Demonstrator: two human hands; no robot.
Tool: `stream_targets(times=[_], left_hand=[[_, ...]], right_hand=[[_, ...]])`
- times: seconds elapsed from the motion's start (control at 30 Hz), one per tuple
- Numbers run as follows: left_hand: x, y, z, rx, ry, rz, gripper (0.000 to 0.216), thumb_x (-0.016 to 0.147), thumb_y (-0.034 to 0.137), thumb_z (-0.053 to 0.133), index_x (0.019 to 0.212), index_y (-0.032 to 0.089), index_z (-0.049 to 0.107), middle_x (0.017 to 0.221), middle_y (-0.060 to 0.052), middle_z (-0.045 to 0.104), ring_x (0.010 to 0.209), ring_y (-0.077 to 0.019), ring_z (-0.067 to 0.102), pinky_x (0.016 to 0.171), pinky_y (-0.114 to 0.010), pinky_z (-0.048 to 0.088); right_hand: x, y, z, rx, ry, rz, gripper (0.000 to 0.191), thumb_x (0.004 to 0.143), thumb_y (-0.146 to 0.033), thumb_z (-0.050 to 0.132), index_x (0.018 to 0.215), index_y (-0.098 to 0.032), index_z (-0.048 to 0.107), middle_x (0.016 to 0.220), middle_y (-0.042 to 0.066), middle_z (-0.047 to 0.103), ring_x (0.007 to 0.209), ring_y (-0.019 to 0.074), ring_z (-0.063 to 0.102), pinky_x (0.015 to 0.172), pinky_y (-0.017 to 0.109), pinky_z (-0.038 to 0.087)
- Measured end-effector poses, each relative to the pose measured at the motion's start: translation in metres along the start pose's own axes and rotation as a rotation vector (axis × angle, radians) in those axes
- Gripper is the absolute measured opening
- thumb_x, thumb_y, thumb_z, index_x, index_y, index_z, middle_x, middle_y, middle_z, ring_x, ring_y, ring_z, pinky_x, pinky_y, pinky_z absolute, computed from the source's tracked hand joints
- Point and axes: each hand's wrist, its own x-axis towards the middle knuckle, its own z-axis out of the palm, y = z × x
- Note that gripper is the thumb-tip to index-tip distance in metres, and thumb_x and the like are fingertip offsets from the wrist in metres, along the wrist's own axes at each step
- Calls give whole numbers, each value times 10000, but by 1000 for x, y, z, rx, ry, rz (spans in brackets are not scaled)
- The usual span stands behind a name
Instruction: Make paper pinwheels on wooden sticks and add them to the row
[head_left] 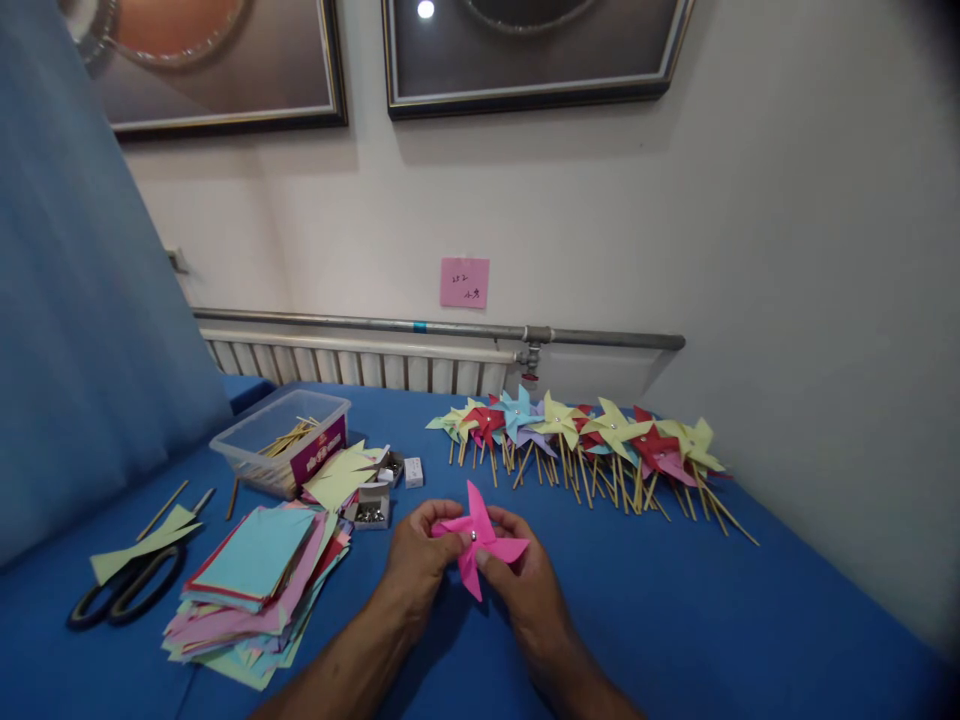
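A pink paper pinwheel (480, 540) with a small metal pin at its centre is held over the blue table (675, 610). My left hand (421, 565) grips its left side with fingers curled around the paper. My right hand (525, 580) pinches its right side, thumb pressed near the pin. Both hands are closed on the pinwheel.
A row of finished pinwheels on sticks (592, 440) lies at the back right. A stack of coloured paper squares (255, 590), black scissors (124, 590), a plastic box of sticks (281, 440) and small boxes of pins (371, 505) sit on the left.
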Motion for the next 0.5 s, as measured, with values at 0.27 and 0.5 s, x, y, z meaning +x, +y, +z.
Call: stream_targets(times=[0.27, 0.5], left_hand=[[-8, 2, 12, -5, -36, -24, 391, 502, 215, 835, 834, 118, 653, 720, -32, 702, 601, -103, 569, 599, -219, 429], [-7, 1, 12, 62, -67, 41, 251, 524, 189, 779, 739, 132, 664, 624, 0, 651, 554, -90, 509, 552, -205, 385]], right_hand=[[5, -1, 1, -138, 245, 17, 529, 606, -343, 748, 1086, -186, 590, 929, 58, 750, 795, 254, 718, 690, 338, 563], [5, -5, -6, -229, 242, 50, 542, 620, -357, 722, 1112, -164, 601, 866, 45, 733, 701, 224, 669, 627, 314, 526]])
